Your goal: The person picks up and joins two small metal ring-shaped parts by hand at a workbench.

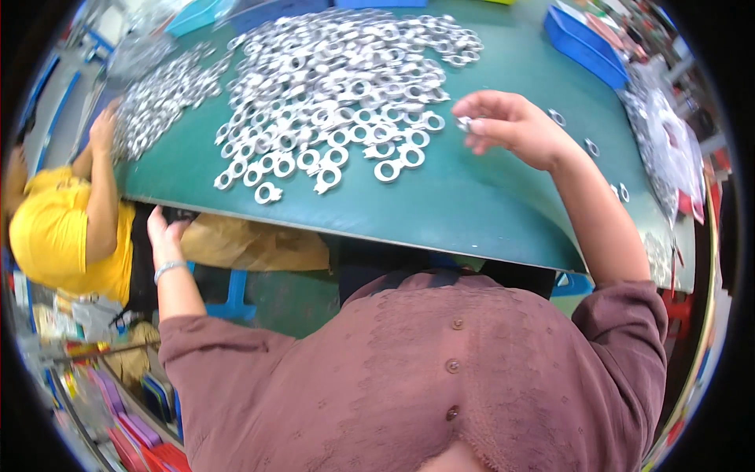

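My right hand (515, 128) is raised over the right half of the green table, fingers curled in a pinch. Between its fingertips shows a small pale grey piece (464, 123), mostly hidden, which looks like one of the ring parts. To its left spreads a big heap of silver-grey rings with small tabs (338, 79); single rings lie loose at the heap's near edge. My left hand (164, 233) is low at the table's near left edge, thumb and fingers apart, with nothing seen in it.
A few loose rings (592, 147) lie to the right, near plastic bags (664, 149) and a blue tray (586, 47). At left, a co-worker in yellow (67, 232) reaches to a smaller heap of parts (161, 98). A brown sack (252, 244) is below the table's edge.
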`<state>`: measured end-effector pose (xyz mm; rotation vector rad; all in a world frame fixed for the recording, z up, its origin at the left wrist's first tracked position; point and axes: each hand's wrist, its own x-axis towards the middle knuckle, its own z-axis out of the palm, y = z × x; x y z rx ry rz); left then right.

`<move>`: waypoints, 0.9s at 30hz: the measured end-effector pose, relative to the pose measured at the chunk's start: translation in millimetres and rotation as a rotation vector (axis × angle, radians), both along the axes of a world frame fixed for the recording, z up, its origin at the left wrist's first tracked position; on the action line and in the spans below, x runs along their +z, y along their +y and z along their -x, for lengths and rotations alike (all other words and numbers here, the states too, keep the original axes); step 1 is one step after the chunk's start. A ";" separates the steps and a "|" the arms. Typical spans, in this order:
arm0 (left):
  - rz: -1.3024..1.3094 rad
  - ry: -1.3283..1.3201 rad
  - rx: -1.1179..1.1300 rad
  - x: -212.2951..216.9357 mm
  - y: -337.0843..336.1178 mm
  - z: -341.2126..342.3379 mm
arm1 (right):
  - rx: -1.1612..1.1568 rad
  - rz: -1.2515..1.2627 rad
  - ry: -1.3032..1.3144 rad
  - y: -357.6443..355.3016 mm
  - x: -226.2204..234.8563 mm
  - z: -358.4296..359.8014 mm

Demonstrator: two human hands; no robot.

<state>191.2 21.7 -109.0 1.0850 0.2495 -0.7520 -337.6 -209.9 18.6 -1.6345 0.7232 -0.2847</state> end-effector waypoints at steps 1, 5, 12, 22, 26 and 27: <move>-0.017 0.010 -0.029 9.6 2.0 5.2 | -0.010 -0.089 -0.087 -0.4 0.6 0.3; -0.186 -0.211 0.155 12.6 17.7 -2.3 | 0.033 -0.246 -0.302 -8.3 -5.5 13.5; -0.017 -1.241 0.311 110.4 -16.5 137.2 | 0.113 -0.322 -0.369 -15.7 -10.2 24.0; 0.139 -0.919 -1.211 131.9 -161.4 360.3 | 0.098 -0.323 -0.489 -25.7 -8.0 42.0; 0.303 -0.773 -1.267 125.8 -195.6 390.1 | 0.048 -0.306 -0.565 -33.2 -6.7 49.0; 0.311 -0.737 -1.243 126.1 -199.8 394.6 | 0.026 -0.300 -0.553 -35.4 -6.2 51.5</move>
